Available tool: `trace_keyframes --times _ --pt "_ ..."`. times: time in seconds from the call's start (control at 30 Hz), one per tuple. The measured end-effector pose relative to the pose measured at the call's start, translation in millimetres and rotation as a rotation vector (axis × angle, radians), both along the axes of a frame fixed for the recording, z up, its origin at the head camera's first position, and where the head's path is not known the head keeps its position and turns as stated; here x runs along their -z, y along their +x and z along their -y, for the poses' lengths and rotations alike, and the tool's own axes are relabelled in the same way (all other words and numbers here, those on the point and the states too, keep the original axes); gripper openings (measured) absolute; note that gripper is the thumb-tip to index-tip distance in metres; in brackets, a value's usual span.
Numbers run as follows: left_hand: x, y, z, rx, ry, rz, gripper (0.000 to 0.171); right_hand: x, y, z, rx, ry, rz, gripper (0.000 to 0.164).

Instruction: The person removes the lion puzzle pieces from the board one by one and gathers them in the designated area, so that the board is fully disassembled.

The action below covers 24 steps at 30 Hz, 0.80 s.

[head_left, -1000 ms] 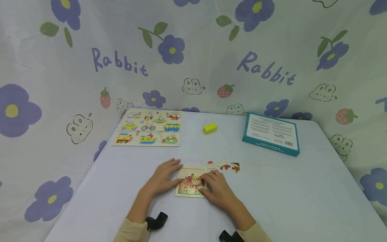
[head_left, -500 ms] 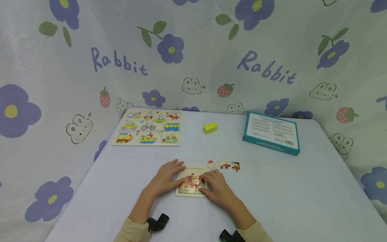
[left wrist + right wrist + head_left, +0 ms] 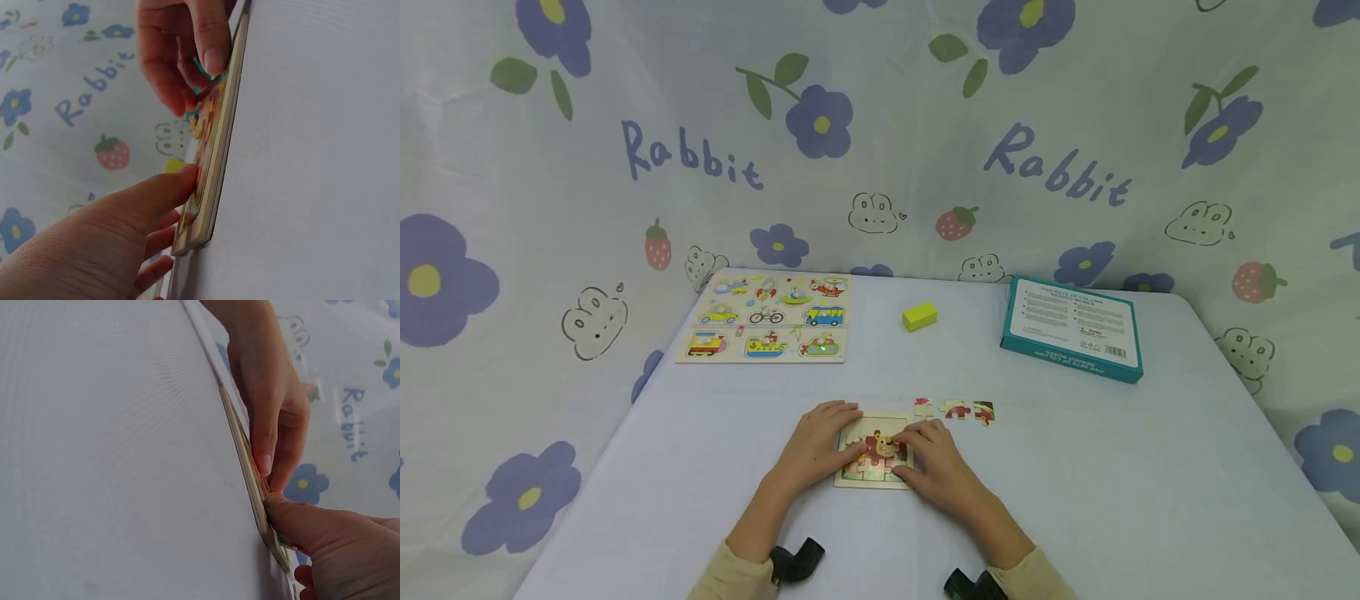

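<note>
A small square wooden jigsaw puzzle [image 3: 874, 419] lies on the table in the head view. Its lower part is filled with pieces showing a brown bear. My left hand [image 3: 816, 446] rests at its left side, fingers extended along the upper left edge and thumb laid over the pieces. From the right, my right hand [image 3: 942, 471] brackets a puzzle piece [image 3: 901, 452] near the right edge between fingertips and thumb, partly covering it. In the left wrist view the left thumb [image 3: 181, 178] presses on the pieces. The right thumb [image 3: 281, 512] sits at the frame's edge in the right wrist view.
Three loose pieces lie in a row beyond the right hand, one a red-brown piece [image 3: 957, 410]. Farther back are a vehicle peg puzzle board [image 3: 760, 327], a yellow block [image 3: 920, 317] and a teal box [image 3: 1071, 329]. A patterned cloth [image 3: 880, 133] hangs behind the table.
My left hand has moved slightly right, its thumb sliding farther over the pieces. The bear's face shows more clearly now. The right hand has stayed nearly still.
</note>
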State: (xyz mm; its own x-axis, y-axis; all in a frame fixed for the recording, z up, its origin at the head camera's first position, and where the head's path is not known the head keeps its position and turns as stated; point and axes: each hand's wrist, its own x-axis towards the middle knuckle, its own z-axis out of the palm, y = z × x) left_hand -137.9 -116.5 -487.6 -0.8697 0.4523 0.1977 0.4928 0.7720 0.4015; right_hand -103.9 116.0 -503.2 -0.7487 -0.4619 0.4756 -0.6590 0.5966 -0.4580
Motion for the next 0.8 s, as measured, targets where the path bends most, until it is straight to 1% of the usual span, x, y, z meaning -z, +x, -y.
trace_keyframes --times 0.17,0.3,0.43,0.63,0.7,0.8 --pt "0.1 -0.9 -0.1 0.007 0.005 0.001 0.051 0.2 -0.1 0.7 0.0 -0.016 -0.034 0.036" --pt "-0.1 -0.7 -0.3 0.011 0.014 0.007 0.051 -0.8 0.3 1.5 -0.001 -0.06 -0.047 0.031" --pt "-0.7 -0.1 -0.2 0.016 0.02 0.013 0.05 -2.4 1.7 2.5 -0.008 -0.109 -0.024 0.028" --pt "-2.3 0.2 0.1 0.032 0.019 0.016 0.051 -1.9 1.4 3.7 -0.065 -0.186 -0.01 0.025" --pt "-2.5 0.2 0.3 0.037 0.019 0.015 0.05 -1.5 1.3 3.8 -0.063 -0.194 -0.011 0.026" --pt "-2.5 -0.1 0.8 0.044 0.02 0.017 0.051 -1.9 1.8 4.0 -0.035 -0.188 0.009 0.03"
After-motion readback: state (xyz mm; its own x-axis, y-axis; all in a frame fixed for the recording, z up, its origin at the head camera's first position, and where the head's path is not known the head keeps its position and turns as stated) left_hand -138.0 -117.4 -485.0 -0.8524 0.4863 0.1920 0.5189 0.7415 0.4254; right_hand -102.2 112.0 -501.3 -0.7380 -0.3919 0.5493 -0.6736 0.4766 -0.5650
